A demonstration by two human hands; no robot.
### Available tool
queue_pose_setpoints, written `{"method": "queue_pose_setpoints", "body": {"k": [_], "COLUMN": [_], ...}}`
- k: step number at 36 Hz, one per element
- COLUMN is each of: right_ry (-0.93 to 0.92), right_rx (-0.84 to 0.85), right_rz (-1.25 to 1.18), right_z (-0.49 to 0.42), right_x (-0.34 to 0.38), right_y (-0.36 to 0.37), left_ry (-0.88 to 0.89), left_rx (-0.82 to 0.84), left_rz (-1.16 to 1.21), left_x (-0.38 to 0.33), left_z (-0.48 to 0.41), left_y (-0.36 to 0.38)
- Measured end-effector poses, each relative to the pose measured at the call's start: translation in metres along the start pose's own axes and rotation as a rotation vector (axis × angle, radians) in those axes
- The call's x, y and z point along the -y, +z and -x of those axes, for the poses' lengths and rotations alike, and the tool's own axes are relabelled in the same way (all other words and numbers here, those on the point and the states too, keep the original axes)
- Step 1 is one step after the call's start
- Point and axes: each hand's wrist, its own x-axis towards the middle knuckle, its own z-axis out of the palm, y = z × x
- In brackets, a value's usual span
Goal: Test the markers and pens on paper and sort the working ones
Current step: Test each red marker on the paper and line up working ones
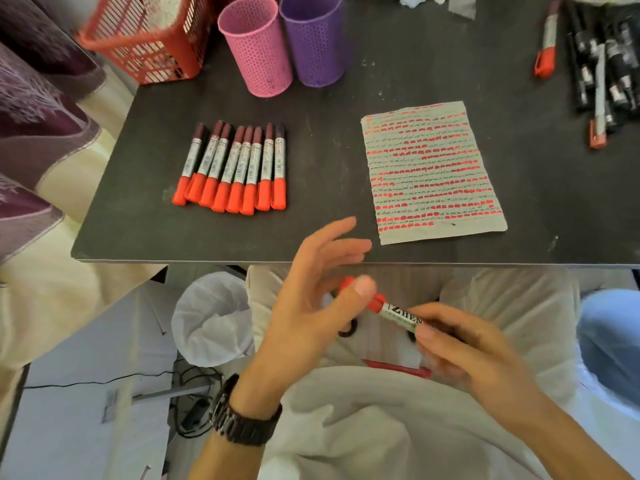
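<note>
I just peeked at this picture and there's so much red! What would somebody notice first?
Probably the row of red-capped markers lying side by side on the left of the dark table. Next, the paper to their right, filled with red test marks. Below the table edge, the right hand holds one more red marker while the left hand touches its cap.
</note>
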Motion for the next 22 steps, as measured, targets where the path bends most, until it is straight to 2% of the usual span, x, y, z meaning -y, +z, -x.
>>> {"method": "queue_pose_setpoints", "body": {"k": [5,7,11,14,18,22], "right_ry": [0.053,0.082,0.058,-0.048,-0.139,-0.13], "right_rx": [0.078,0.069,-0.054,-0.17,-0.31,-0.402], "right_rz": [-0.222,-0.281,-0.306,-0.189,-0.105,-0.185], "right_z": [-0.005,-0.008,-0.012,-0.013,-0.02,-0.024], "right_x": [0.005,0.009,0.024,0.039,0.054,0.059], "right_y": [0.024,0.035,0.053,0.06,0.063,0.061], "left_ry": [-0.122,-0.147,-0.166,-0.148,-0.153,-0.168], "left_rx": [-0.176,-0.219,-0.223,-0.18,-0.176,-0.13], "left_rz": [0.594,0.719,0.882,0.977,1.015,1.035], "left_x": [-0.032,-0.038,-0.041,-0.044,-0.051,-0.056], "left_z": [-0.029,-0.04,-0.055,-0.063,-0.08,-0.094], "left_y": [0.004,0.01,0.019,0.022,0.03,0.039]}}
